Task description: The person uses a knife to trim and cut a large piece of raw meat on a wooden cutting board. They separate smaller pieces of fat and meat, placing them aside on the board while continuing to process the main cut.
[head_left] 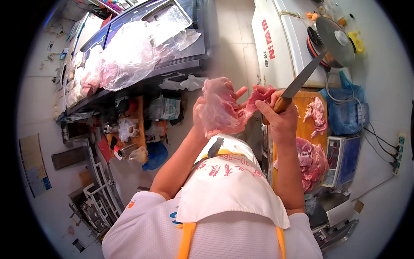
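Left hand (199, 115) is gripping one kinda floppy, glossy, pale-pink slab of raw meat (223, 110) in front of the white cloth apron (228, 185); right hand (278, 118) is pinching its ragged end while clamping one wooden-handled, grey steel knife (304, 77); one stringy meat heap (317, 116) and one big, lumpy meat heap (312, 163), so two, are sitting on the yellowish wooden board (303, 130).

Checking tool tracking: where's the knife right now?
Head view, right of centre: the knife is in the right hand, beside the held raw meat, its tip pointing toward the round lid in the picture.
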A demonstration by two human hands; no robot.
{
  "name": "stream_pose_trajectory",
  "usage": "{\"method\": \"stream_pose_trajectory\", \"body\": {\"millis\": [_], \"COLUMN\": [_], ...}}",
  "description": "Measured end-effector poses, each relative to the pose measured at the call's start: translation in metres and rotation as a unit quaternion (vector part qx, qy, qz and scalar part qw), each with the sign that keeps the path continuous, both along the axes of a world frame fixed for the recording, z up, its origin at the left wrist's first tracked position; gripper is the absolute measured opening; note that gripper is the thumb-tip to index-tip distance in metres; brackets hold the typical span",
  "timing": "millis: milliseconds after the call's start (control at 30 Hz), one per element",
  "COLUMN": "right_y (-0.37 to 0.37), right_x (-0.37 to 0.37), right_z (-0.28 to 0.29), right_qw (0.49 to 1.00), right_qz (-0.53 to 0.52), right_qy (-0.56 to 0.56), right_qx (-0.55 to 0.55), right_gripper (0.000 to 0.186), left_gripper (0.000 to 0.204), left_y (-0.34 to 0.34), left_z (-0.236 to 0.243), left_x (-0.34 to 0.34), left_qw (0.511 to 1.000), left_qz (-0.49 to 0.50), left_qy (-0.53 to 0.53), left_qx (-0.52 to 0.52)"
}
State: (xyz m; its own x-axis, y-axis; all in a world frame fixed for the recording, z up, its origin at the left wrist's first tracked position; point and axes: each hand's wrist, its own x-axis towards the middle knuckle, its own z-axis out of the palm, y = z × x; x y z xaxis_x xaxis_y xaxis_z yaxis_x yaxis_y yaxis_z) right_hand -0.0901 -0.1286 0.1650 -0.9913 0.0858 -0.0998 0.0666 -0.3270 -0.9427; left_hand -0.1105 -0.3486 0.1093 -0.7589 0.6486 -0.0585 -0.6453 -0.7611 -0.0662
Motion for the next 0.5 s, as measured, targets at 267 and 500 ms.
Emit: {"method": "stream_pose_trajectory", "body": {"millis": [267,500], "right_y": [-0.138,-0.247], "right_x": [-0.095,-0.189], "right_z": [0.066,0.08], "right_qw": [0.979,0.952], "right_qz": [0.098,0.184], "right_qy": [-0.051,0.058], "right_qx": [0.169,0.236], "right_gripper": [0.033,0.034], "left_gripper": [0.079,0.071], "left_y": [-0.086,-0.181], "left_z": [-0.028,-0.026], "left_x": [-0.092,-0.177], "left_qw": [1.0,0.992], "left_qz": [-0.015,-0.022], "left_qy": [-0.008,-0.029], "left_qx": [0.004,0.122]}}
